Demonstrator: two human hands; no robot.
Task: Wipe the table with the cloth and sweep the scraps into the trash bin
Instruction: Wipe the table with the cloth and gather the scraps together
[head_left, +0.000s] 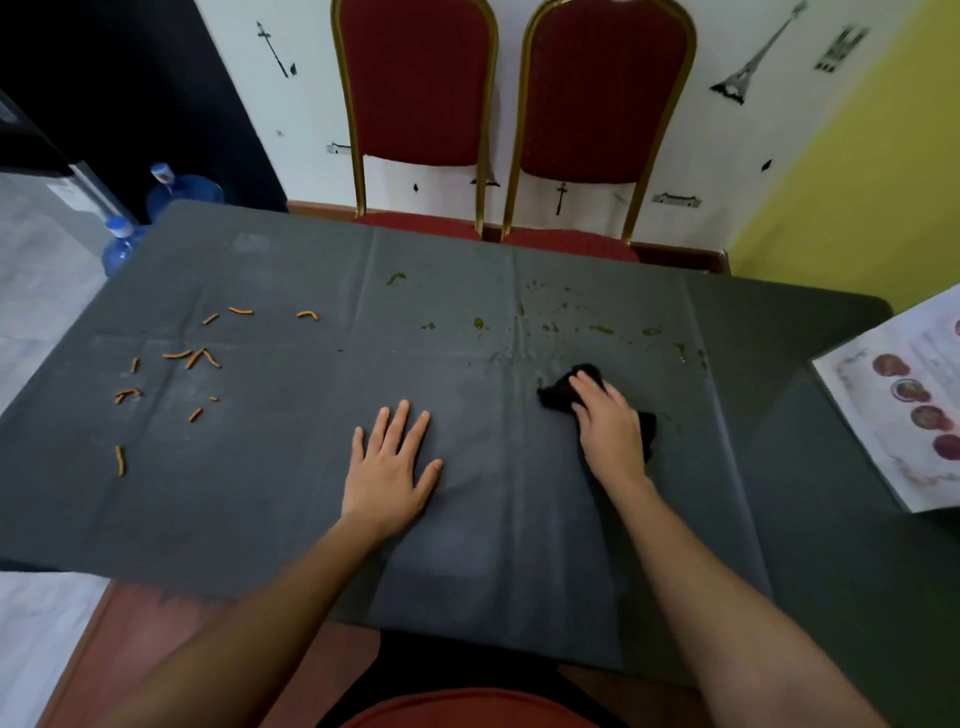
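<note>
Surface: dark grey tablecloth (291, 467) covers the table, with fold creases running across and along it.
Background: two red chairs (415, 93) with gold frames stand at the far edge, against a white wall with black decals; a yellow wall is on the right.
Floor, left: two blue water bottles (179, 189) stand beside the table's far left corner.
Right hand: right hand (608, 431) lies palm down on the black cloth (558, 395), fingers loosely curled over it and pressing it to the tablecloth; whether it pinches the fabric I cannot tell.
Cloth: bunched, right of the table's middle, showing past the fingertips and beside the wrist.
Left hand: left hand (389, 462) rests flat on the tablecloth near the centre, fingers spread apart, holding nothing.
Spill: greenish stains (571, 325) dot the far right part of the tablecloth, just beyond the cloth.
Scraps: orange scraps (192, 357) are scattered over the left part of the table, well apart from both hands.
Right edge: printed menu (904, 400) with pictures of dishes lies at the table's right side.
Trash bin: not in view.
</note>
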